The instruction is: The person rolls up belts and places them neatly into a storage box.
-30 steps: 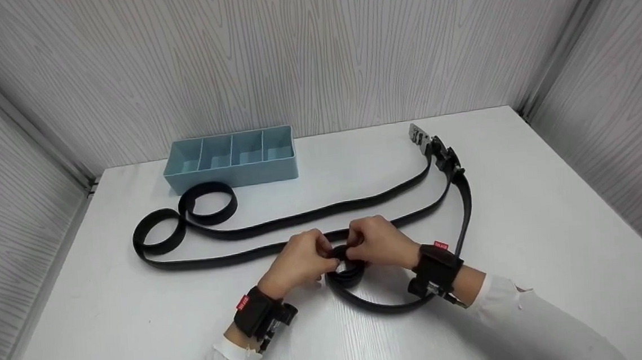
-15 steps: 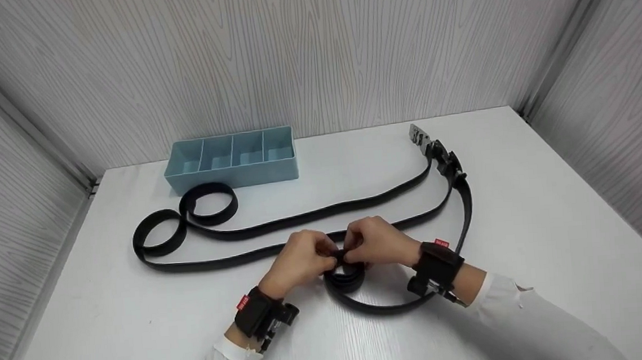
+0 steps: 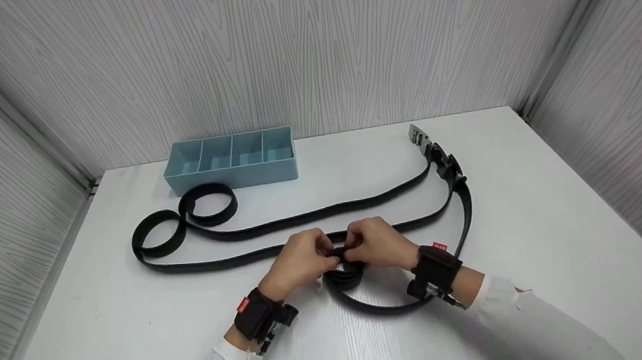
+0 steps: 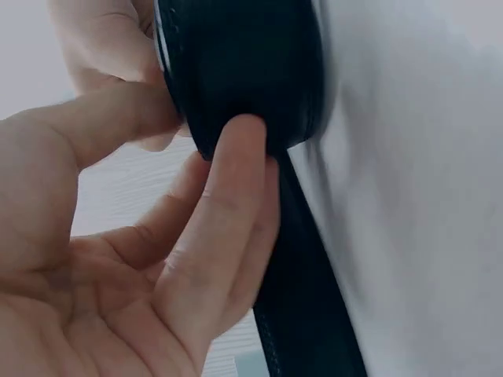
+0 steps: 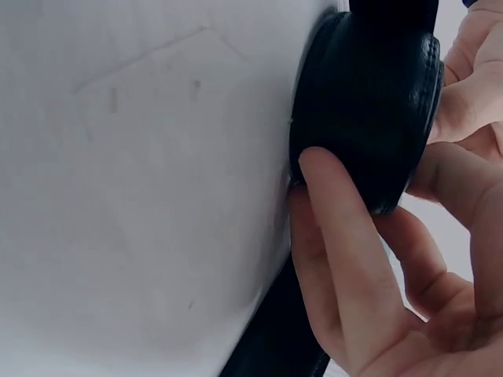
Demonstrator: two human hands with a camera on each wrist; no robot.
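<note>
A black leather belt lies on its edge on the white table, one end wound into a small roll (image 3: 346, 280) near the middle. My left hand (image 3: 299, 259) pinches the roll from its left, thumb in at the top. From the opposite side my right hand (image 3: 383, 244) pinches it, the two hands' fingertips almost meeting. In the left wrist view, a fingertip presses the outer wrap of the belt roll (image 4: 244, 63). The right wrist view has fingers spread along the belt roll (image 5: 361, 110). From it the strap curves right, then back to the buckles (image 3: 447, 165).
Two more black belts stretch across the table behind my hands, with loosely curled ends (image 3: 158, 234) on the left and metal buckles (image 3: 420, 138) at the back right. A blue divided tray (image 3: 236, 176) stands at the back left. Grey wood-grain panels (image 3: 312, 56) enclose the table.
Both hands stay at the roll with small finger shifts. The pale gap inside the roll looks smaller than a second ago. The buckle of the held belt has shifted slightly toward me.
</note>
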